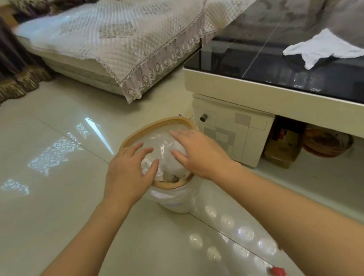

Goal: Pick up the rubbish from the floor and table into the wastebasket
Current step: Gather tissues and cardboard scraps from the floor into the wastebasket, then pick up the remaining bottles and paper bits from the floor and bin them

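Head view: hands [128, 173] over wastebasket [155, 123] (table [258, 92] beside).

This is a home — a living room. Beside the wastebasket [155, 128] stands a low table [279, 100] with a dark glass top. Behind the wastebasket is a sofa [110, 43] under a quilted lace cover — left of it hangs a curtain [5, 68]. Glossy tiles [44, 206] cover the floor.
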